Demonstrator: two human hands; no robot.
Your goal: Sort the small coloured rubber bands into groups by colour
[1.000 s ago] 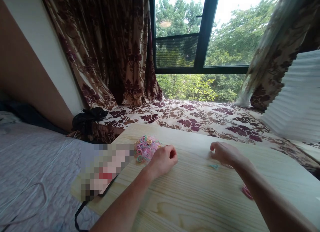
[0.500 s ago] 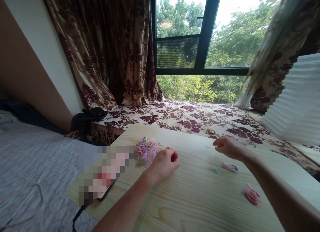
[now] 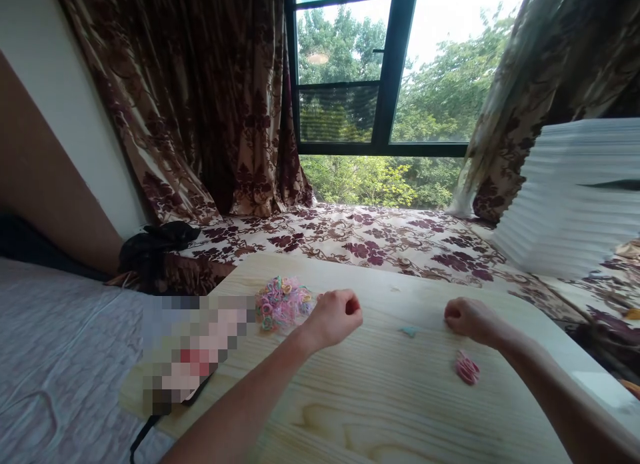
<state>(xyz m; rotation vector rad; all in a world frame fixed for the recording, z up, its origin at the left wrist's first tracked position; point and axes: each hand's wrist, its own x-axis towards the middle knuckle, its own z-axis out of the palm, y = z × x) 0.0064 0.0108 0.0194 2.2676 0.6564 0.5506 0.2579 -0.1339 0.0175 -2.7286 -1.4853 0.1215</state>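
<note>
A pile of small multicoloured elastic hair ties (image 3: 285,303) lies on the left part of the pale wooden table (image 3: 370,397). My left hand (image 3: 334,319) is just right of the pile, its fingers curled together; what they hold, if anything, is hidden. On the right, my right hand (image 3: 467,319) rests low over the tabletop with its fingers closed and pointing down, their tips out of sight. A small group of turquoise ties (image 3: 408,331) lies left of it. Nearer to me is a bunch of pink hair ties (image 3: 467,368).
A blurred-out flat object (image 3: 200,357) with a black strap lies at the table's left edge. Beyond the table are a floral-covered window ledge (image 3: 350,234), curtains (image 3: 255,117) and a window. White ribbed sheeting (image 3: 570,197) stands at right; a bed (image 3: 50,357) is at left.
The view has turned slightly right. My right hand has come down and nearer, to where the purple ties lay; those ties no longer show. My left hand stays beside the pile.
</note>
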